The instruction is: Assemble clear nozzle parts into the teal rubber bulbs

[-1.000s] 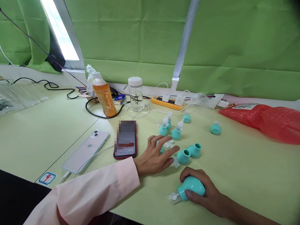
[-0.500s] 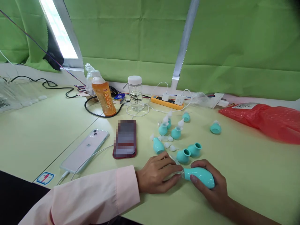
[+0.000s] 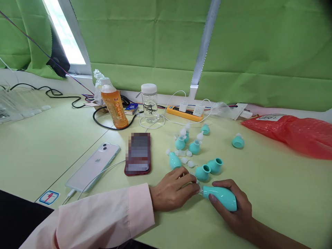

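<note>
My right hand [image 3: 240, 204] is wrapped round a turquoise rubber squeeze bulb [image 3: 220, 197], which lies on its side with its neck toward the left. At that neck, my left hand [image 3: 175, 190] has its fingertips closed on a clear plastic connector [image 3: 201, 190]; the fingers partly hide it. Just beyond my hands lie two bare bulbs with open mouths, one bulb [image 3: 202, 173] in front of another bulb [image 3: 215, 166]. A further bulb [image 3: 174, 161] lies tilted behind my left fingers. Small translucent tips [image 3: 191, 164] are scattered near it.
Several bulbs with white tips, such as one bulb [image 3: 194, 147], stand farther back. To the left lie a phone in a red case [image 3: 137, 169] and a pale phone [image 3: 94, 166] on a cable. Bottles, a power strip [image 3: 178, 112] and a red plastic bag [image 3: 293, 135] line the back.
My left fingers have drawn in and curled more around the clear connector, showing more of it at the neck. The bulb in my right hand has tilted slightly, its base a little lower.
</note>
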The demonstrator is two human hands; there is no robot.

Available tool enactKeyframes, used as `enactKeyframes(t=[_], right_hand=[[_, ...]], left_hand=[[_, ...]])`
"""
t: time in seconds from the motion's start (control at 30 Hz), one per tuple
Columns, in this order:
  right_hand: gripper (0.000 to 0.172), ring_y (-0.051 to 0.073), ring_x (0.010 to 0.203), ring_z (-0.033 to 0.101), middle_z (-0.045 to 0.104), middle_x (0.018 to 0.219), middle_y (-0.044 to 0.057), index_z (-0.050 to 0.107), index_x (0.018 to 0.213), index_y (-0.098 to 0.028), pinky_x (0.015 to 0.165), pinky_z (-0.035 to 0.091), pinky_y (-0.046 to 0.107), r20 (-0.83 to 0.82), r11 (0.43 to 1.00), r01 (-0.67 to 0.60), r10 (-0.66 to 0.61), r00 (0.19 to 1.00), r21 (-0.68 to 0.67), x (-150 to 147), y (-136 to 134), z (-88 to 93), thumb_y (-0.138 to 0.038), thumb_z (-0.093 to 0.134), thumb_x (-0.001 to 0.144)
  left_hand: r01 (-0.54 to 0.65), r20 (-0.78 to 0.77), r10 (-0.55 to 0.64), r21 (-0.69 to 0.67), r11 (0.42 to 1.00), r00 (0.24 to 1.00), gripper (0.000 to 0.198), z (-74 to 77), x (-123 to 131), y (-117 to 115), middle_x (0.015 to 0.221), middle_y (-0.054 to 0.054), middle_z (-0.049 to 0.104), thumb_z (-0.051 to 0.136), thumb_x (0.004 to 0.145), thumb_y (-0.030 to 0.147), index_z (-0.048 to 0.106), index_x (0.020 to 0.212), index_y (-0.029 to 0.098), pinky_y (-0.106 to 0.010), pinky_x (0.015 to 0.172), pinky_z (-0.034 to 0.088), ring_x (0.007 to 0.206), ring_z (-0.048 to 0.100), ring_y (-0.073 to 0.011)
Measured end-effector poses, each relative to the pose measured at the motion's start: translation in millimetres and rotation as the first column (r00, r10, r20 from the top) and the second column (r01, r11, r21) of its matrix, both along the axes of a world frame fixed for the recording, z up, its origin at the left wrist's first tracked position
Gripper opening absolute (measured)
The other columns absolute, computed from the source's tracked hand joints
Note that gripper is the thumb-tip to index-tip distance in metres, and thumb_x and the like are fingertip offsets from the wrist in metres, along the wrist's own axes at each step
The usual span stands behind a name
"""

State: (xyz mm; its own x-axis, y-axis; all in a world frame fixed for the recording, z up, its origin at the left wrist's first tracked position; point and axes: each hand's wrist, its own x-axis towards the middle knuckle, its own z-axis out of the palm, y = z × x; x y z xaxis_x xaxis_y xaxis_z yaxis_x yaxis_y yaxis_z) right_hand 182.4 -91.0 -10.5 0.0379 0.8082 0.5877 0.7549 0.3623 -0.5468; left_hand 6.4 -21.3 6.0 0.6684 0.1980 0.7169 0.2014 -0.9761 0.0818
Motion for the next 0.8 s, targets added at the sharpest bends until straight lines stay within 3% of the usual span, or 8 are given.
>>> enactKeyframes(t=[0.1, 0.2, 0.33, 0.47, 0.67, 0.8], right_hand=[[0.018, 0.013, 0.049, 0.054, 0.057, 0.065, 0.002, 0.048, 0.08, -0.021, 0.042, 0.045, 0.023, 0.018, 0.999, 0.013, -0.014, 1.0, 0.03, 1, -1, -1.8, -0.036, 0.052, 0.072], [0.018, 0.014, 0.05, 0.054, 0.057, 0.065, 0.002, 0.048, 0.08, -0.021, 0.042, 0.045, 0.023, 0.026, 0.999, 0.035, -0.036, 0.999, 0.038, 2, -1, -3.3, -0.037, 0.052, 0.073], [0.02, 0.015, 0.056, 0.057, 0.058, 0.068, 0.003, 0.047, 0.081, -0.021, 0.047, 0.047, 0.024, 0.057, 0.998, 0.029, -0.032, 0.998, 0.056, 3, 0, -4.6, -0.038, 0.052, 0.073], [0.018, 0.012, 0.049, 0.052, 0.055, 0.065, 0.001, 0.045, 0.082, -0.021, 0.04, 0.044, 0.021, -0.002, 1.0, -0.015, 0.015, 1.0, -0.012, 3, 0, -3.9, -0.036, 0.05, 0.074], [0.018, 0.013, 0.053, 0.053, 0.054, 0.069, 0.002, 0.044, 0.085, -0.021, 0.043, 0.045, 0.022, -0.053, 0.994, -0.092, 0.089, 0.995, -0.066, 4, -4, -4.8, -0.036, 0.047, 0.076], [0.018, 0.013, 0.053, 0.053, 0.054, 0.071, 0.003, 0.044, 0.086, -0.021, 0.044, 0.045, 0.022, -0.044, 0.992, -0.096, 0.092, 0.995, -0.08, 7, -8, -7.2, -0.034, 0.049, 0.075]], left_hand=[[0.028, 0.01, -0.027, -0.059, 0.998, 1.0, 0.009, 2.2, 0, 1, 0.076, -0.005, 0.059, 0.047, 0.08, 0.014, 0.055, 0.079, 0.012, -0.025, 0.059, 0.042, 0.066, 0.042, -0.0124], [-0.027, 0.034, 0.03, -0.088, 0.996, 0.999, 0.01, 2.7, 1, 0, 0.074, -0.006, 0.058, 0.046, 0.081, 0.017, 0.055, 0.079, 0.012, -0.025, 0.058, 0.042, 0.067, 0.043, -0.0133], [-0.114, -0.015, 0.114, -0.003, 0.994, 0.993, 0.011, 0.0, 3, -2, 0.068, -0.004, 0.057, 0.045, 0.081, 0.018, 0.052, 0.075, 0.013, -0.024, 0.053, 0.039, 0.064, 0.045, -0.0139], [-0.155, -0.135, 0.161, 0.058, 0.986, 0.978, 0.018, -5.7, 4, -2, 0.054, 0.001, 0.053, 0.033, 0.085, 0.017, 0.046, 0.074, 0.015, -0.023, 0.042, 0.031, 0.048, 0.044, -0.0116], [-0.06, 0.054, 0.057, 0.061, 0.996, 0.997, 0.02, -9.2, 2, -1, 0.045, 0.004, 0.047, 0.026, 0.082, 0.013, 0.038, 0.066, 0.017, -0.022, 0.04, 0.026, 0.036, 0.037, -0.0083], [-0.031, 0.161, 0.035, -0.028, 0.999, 0.986, 0.023, 6.9, -4, 3, 0.044, 0.004, 0.043, 0.025, 0.08, 0.013, 0.031, 0.058, 0.019, -0.022, 0.042, 0.028, 0.037, 0.034, -0.0078]])
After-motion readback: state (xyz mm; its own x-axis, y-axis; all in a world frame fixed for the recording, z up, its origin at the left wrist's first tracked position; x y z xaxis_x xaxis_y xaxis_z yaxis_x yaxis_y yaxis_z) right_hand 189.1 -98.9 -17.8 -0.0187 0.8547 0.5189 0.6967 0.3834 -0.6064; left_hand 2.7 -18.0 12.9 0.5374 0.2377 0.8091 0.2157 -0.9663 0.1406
